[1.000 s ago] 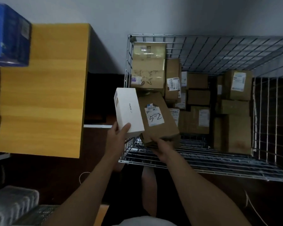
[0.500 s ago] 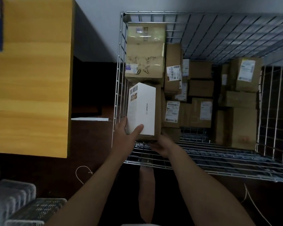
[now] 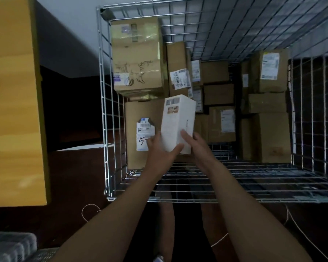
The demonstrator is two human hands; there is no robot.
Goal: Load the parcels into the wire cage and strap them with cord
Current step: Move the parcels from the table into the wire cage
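wire cage (image 3: 254, 200): open at the top, seen from above, with parcels stacked along its far and right sides.
wooden cabinet (image 3: 13, 110): yellow, stands to the left of the cage, apart from it.
taped carton (image 3: 136, 55): the highest parcel, in the far left corner of the cage, on top of the brown parcel.
brown parcel (image 3: 138, 114): stands upright against the left wall of the cage; its white label bears a handwritten "5", partly covered by fingers.
white box (image 3: 176, 120): held upright and slightly tilted inside the cage, just in front of the brown parcel and to the right of its label.
left hand (image 3: 159, 154): grips the bottom left of the white box, thumb across the lower front face, fingers behind it, between the box and the brown parcel.
right hand (image 3: 197, 146): wraps the lower right edge of the white box, fingers laid on the front face; the thumb is hidden.
cord (image 3: 89, 210): thin and white, lies loose on the dark floor outside the cage.
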